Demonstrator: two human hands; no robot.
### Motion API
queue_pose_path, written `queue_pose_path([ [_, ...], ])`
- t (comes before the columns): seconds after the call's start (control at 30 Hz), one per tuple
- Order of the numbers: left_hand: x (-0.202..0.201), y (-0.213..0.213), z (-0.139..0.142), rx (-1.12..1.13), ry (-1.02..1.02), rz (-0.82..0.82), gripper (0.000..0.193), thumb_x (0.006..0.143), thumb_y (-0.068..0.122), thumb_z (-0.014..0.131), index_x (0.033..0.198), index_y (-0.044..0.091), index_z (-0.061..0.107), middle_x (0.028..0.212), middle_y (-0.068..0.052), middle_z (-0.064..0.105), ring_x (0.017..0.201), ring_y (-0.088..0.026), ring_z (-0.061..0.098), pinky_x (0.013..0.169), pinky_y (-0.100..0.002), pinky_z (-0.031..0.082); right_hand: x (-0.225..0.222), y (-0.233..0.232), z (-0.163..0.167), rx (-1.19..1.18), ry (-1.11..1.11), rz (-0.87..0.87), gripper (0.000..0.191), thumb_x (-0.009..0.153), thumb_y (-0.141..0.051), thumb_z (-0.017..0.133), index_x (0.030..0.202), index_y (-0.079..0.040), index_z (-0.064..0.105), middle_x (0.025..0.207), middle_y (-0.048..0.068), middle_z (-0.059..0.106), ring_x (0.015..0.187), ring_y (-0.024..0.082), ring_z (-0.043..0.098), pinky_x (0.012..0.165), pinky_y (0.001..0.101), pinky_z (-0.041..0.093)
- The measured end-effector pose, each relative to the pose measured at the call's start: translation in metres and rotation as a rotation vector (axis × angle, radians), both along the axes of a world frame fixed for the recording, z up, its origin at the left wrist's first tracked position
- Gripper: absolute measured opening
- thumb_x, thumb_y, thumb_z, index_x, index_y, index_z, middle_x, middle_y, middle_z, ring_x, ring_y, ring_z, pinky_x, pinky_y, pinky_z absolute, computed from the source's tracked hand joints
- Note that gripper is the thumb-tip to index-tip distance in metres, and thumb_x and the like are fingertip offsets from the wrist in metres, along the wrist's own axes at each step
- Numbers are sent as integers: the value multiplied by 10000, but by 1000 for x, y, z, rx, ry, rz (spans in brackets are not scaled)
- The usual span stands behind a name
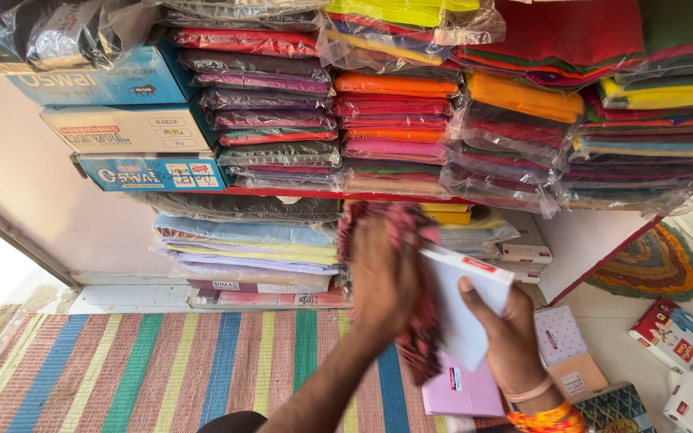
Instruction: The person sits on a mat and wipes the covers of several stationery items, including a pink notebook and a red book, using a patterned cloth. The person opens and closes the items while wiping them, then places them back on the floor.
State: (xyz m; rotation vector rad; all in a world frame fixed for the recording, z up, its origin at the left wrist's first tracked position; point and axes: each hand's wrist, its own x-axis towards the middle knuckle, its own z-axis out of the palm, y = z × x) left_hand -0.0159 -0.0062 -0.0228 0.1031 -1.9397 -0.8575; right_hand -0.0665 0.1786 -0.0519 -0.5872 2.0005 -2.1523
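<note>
While the left hand (382,277) bunches a red patterned cloth (419,321) at frame centre, grip closed on it, the right hand (511,341) pinches a white box (467,309) open beside it; stacked fabric packets (282,120) fill shelves above.

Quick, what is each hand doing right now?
Left hand: grip closed on the red patterned cloth.
Right hand: grip closed on the white box.
</note>
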Motion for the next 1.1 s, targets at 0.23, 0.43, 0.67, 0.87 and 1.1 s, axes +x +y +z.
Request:
queue_pose_path([
  [0.23, -1, -42, 9, 630, -9, -59, 305, 1098, 261, 427, 1230, 34, 582, 1157, -147, 683, 1081, -282, 667, 980, -426, 507, -3, 8, 39, -158, -282, 80, 483, 916, -222, 703, 1312, 33, 595, 1195, 104, 699, 1090, 199, 675, 896, 384, 564],
  [0.43, 10, -35, 7, 651, -289, -350, 357, 886, 234, 735, 1145, 22, 613, 961, -56, 733, 880, -133, 678, 808, -330, 551, -23, 34, 42, -246, -604, 46, 612, 872, -325, 670, 1392, -24, 555, 1307, 135, 676, 1196, 259, 657, 965, 444, 533],
  [0.67, 16, -42, 8, 510, -498, -393, 310, 952, 240, 737, 1080, -34, 669, 846, -115, 714, 755, -133, 601, 696, -339, 539, -39, 57, 48, 370, 405, -232, 717, 805, -247, 802, 1356, 75, 474, 1350, 199, 583, 1244, 287, 551, 1038, 438, 422],
  [0.87, 12, -28, 9, 389, -594, -610, 364, 907, 249, 747, 1175, 11, 687, 966, -101, 785, 845, -129, 695, 780, -335, 579, -13, 31, 51, 333, 454, 94, 533, 904, -253, 742, 1345, -13, 562, 1366, 118, 618, 1277, 205, 605, 1077, 349, 477],
  [1.1, 12, -10, 11, 311, -635, -649, 452, 902, 301, 738, 1262, 41, 654, 1056, -115, 778, 925, -182, 748, 831, -367, 588, -2, 13, 46, 538, 476, 68, 391, 811, -120, 725, 1170, 16, 652, 1098, 140, 763, 1049, 235, 734, 912, 377, 546],
])
